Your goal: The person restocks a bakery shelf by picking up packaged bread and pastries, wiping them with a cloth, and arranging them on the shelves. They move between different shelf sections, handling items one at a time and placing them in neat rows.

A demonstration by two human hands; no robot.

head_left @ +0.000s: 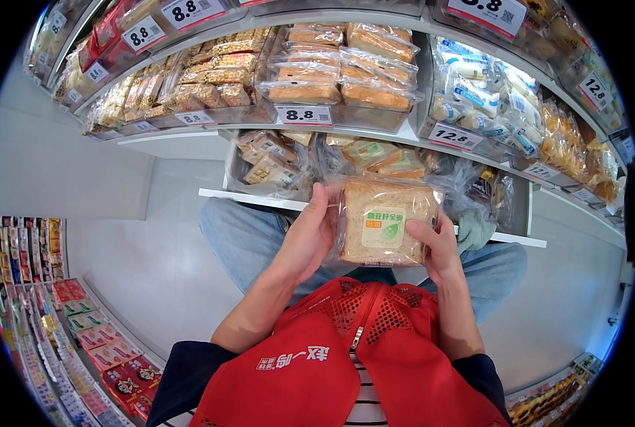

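Note:
A clear plastic package of sliced bread [387,238] with a pale label and green print is held between my two hands in front of my chest. My left hand [316,231] presses against its left side, thumb pointing up along the edge. On the opposite side, my right hand [438,245] grips the package, its thumb lying on the front near the label. Just beyond the bread, a pulled-out white drawer [257,200] holds several more wrapped bread packs [381,158]. Fingers behind the package are hidden.
Above the drawer runs a curved shelf with wrapped loaves [307,71], nut bars [221,75] and white-and-blue packets [474,92] behind price tags. A grey-green cloth [476,231] hangs at the drawer's right front. Snack racks [93,334] stand at left; my jeans-clad legs are folded under the drawer.

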